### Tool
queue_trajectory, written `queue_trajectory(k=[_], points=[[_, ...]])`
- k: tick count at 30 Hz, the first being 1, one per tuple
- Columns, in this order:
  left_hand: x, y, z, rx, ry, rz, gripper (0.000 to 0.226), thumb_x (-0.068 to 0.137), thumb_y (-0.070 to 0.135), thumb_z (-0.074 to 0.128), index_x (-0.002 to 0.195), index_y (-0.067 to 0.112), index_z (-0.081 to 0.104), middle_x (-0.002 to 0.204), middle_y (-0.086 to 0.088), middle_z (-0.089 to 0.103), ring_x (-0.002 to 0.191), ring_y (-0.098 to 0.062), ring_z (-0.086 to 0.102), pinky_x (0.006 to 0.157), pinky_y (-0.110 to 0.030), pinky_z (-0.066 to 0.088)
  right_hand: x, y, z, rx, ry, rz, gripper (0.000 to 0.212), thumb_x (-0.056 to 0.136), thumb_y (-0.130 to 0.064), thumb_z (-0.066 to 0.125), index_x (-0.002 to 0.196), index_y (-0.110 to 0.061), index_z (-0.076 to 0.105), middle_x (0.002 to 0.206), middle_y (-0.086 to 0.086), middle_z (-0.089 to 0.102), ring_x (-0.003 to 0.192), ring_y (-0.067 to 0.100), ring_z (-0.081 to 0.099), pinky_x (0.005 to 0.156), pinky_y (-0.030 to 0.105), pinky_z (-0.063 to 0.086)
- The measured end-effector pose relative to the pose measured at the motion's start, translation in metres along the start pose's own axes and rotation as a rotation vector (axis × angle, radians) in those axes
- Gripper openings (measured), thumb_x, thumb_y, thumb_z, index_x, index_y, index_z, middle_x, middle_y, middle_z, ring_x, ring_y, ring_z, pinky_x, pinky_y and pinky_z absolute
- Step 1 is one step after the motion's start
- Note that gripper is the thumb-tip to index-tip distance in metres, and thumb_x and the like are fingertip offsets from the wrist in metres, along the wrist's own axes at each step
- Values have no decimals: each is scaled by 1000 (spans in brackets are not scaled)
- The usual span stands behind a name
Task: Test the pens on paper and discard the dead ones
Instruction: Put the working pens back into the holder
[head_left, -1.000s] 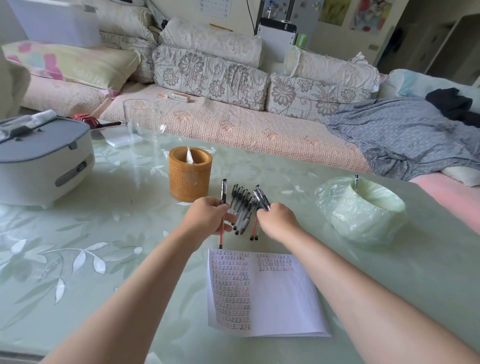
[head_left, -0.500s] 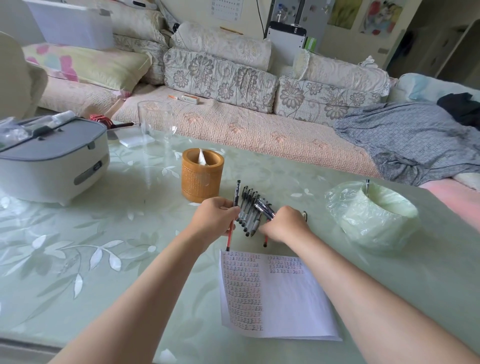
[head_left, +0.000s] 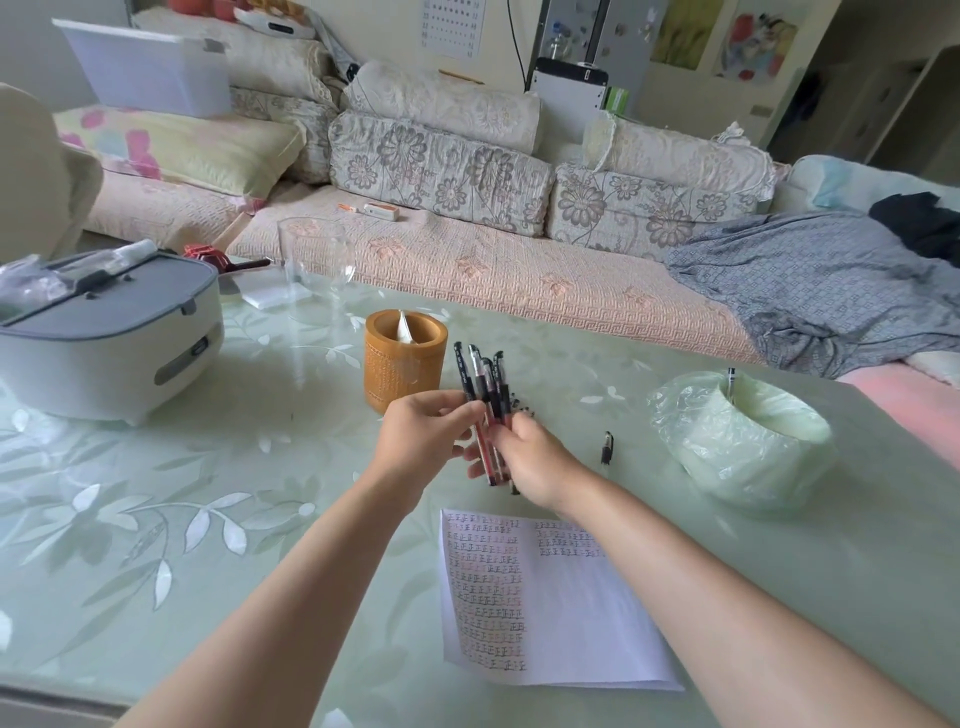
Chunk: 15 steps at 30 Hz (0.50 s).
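Both hands hold a bunch of several pens (head_left: 483, 384) upright above the table, caps fanning upward. My left hand (head_left: 423, 441) grips the bunch from the left and my right hand (head_left: 530, 460) grips it from the right, low on the barrels. One black pen (head_left: 607, 448) lies alone on the table to the right. The paper (head_left: 587, 623), covered with rows of test marks, lies near me. A small bin lined with a green bag (head_left: 743, 441) stands at the right with a pen (head_left: 731, 382) sticking out of it.
A brown woven pen holder (head_left: 404, 364) stands just behind the hands. A grey-and-white appliance (head_left: 104, 332) sits at the left, and a clear glass jug (head_left: 314, 270) stands behind it. A sofa with cushions runs along the table's far edge.
The pens lay spread on the table under both hands; now they are gathered into a bunch and lifted upright. One black pen is left lying to the right.
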<state>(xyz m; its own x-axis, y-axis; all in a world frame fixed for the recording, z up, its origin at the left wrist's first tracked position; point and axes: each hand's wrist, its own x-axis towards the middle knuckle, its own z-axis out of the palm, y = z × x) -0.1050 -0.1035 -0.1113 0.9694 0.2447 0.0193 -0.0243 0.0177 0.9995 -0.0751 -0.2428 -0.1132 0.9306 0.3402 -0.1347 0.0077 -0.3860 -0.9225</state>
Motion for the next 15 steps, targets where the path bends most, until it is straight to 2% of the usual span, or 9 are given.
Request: queue_trajectory(k=[2, 5, 7, 9, 11, 13, 15], points=[[0, 1, -5, 45, 57, 54, 5, 82, 22, 76, 78, 20, 78, 76, -11, 72, 66, -11, 59, 65, -32, 56, -3, -2, 8, 65, -65, -55, 26, 107, -28, 35, 112, -9, 51, 93, 13, 66, 80, 26, 68, 71, 36, 50], [-1, 1, -15, 111, 135, 100, 1, 80, 26, 78, 80, 25, 78, 66, 4, 71, 59, -3, 59, 65, -32, 55, -2, -3, 16, 115, -90, -102, 21, 106, -23, 39, 111, -7, 51, 89, 10, 64, 78, 27, 68, 74, 41, 51], [0, 1, -23, 162, 176, 101, 4, 78, 29, 79, 78, 26, 76, 63, 10, 70, 56, 0, 59, 65, -31, 54, 2, -2, 20, 100, -103, -110, 18, 105, -16, 41, 111, -4, 52, 88, 9, 63, 75, 23, 67, 74, 40, 52], [2, 0, -31, 234, 185, 107, 10, 77, 32, 80, 81, 26, 73, 65, 10, 70, 57, -2, 60, 65, -32, 54, 5, -2, 25, 58, -123, -120, 13, 104, -10, 42, 107, -9, 54, 88, 6, 64, 74, 18, 67, 76, 39, 53], [2, 1, -39, 324, 175, 136, 26, 76, 33, 80, 97, 26, 65, 73, 9, 71, 65, -3, 63, 62, -26, 50, 8, -1, 29, 25, -134, -124, 15, 102, -4, 41, 105, -11, 54, 87, 4, 66, 74, 16, 66, 79, 40, 53], [0, 3, -42, 424, 166, 212, 49, 79, 32, 77, 121, 29, 51, 85, 10, 66, 71, -3, 62, 59, -19, 42, 11, 0, 32, -4, -129, -137, 17, 101, -2, 41, 104, -13, 54, 86, 2, 66, 75, 15, 66, 83, 43, 53], [-3, 8, -42, 471, 145, 337, 66, 84, 26, 72, 138, 32, 35, 87, 12, 58, 64, -1, 55, 55, -14, 35, 13, 0, 34, -46, -126, -173, 21, 101, -1, 41, 104, -18, 54, 86, 0, 66, 77, 13, 65, 84, 41, 52]])
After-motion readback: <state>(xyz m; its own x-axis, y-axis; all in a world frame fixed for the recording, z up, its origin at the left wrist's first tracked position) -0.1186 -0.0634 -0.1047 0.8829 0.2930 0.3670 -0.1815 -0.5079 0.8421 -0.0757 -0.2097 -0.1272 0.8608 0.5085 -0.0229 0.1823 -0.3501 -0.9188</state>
